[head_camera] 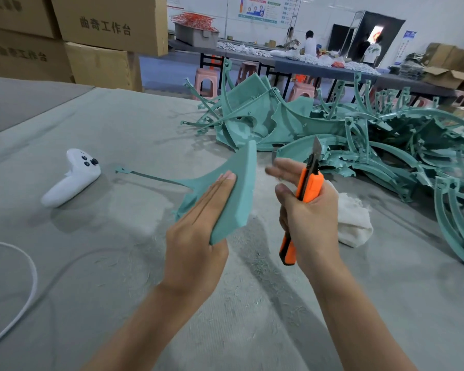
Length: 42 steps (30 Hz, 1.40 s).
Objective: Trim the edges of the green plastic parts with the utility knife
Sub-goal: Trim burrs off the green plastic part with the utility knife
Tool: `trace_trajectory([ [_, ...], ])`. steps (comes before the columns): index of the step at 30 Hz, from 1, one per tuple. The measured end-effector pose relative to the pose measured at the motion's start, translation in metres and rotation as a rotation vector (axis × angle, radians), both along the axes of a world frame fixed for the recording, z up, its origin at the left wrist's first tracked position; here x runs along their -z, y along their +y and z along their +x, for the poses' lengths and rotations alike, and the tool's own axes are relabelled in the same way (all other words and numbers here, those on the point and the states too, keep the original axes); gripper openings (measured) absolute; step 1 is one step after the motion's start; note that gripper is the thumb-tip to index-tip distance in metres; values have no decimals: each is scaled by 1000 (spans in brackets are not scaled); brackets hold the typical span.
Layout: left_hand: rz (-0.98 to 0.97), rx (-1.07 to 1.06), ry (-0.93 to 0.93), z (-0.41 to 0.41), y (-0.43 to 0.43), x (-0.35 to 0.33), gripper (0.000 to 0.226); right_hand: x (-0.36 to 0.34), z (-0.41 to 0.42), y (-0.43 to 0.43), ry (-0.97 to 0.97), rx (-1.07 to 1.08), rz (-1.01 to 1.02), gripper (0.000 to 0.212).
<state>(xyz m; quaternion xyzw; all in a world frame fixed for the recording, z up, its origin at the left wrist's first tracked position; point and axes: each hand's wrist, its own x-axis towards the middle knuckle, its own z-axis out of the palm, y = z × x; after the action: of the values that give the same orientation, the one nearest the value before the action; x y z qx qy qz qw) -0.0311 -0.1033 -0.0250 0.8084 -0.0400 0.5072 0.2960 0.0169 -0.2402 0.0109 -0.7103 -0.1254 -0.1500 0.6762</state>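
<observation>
Green plastic part (236, 188), a curved fin-shaped moulding with a long thin stem trailing to the left, raised above the grey cloth-covered desk (118, 124) in the left hand (196, 236). The fingers lie straight and flat along its near face, while the thumb is hidden behind it and presumably clamps the other side. The right hand (306, 218) grasps an orange-and-black utility knife (310, 183) with its steel blade (316, 147) extended and pointing up and away. The lower fingers are wrapped round the handle and two fingers stretch forward beside it. Blade and part are near one another but apart, so no cut is under way. The step in hand appears to be presenting or turning the piece between passes. The next move would call for bringing the blade to the outer edge of the fin and drawing it along, away from the holding fingers. A tangled pile of green plastic parts (359, 135) on the far right of the desk suggests much work remains. Fine green shavings (252, 277) litter the cloth below the hands. Also on the desk are a white game controller (73, 175), a white cable (24, 277) and a crumpled white rag (354, 220).
</observation>
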Motion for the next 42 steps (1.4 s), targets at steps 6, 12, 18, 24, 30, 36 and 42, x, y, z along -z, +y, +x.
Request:
trace_trajectory([
  [6, 46, 28, -5, -2, -1, -1, 60, -8, -9, -3, 75, -337, 151, 31],
  [12, 99, 83, -23, -2, 3, -1, 66, -14, -13, -2, 136, -563, 63, 26],
  [18, 103, 97, 17, -4, 3, -3, 80, -14, -12, -3, 160, -623, 108, 27],
  [24, 57, 40, 21, -4, 0, -5, 77, -13, -9, -5, 154, -626, 95, 21],
  [30, 85, 67, 44, -4, 4, -3, 77, -14, -9, -8, 165, -632, 107, 9],
  [36, 125, 109, 30, -5, 5, -3, 61, -14, -8, -9, 185, -573, 61, 18],
  [42, 133, 118, 1, -3, 4, -3, 58, -15, -8, -7, 194, -575, 85, 25],
])
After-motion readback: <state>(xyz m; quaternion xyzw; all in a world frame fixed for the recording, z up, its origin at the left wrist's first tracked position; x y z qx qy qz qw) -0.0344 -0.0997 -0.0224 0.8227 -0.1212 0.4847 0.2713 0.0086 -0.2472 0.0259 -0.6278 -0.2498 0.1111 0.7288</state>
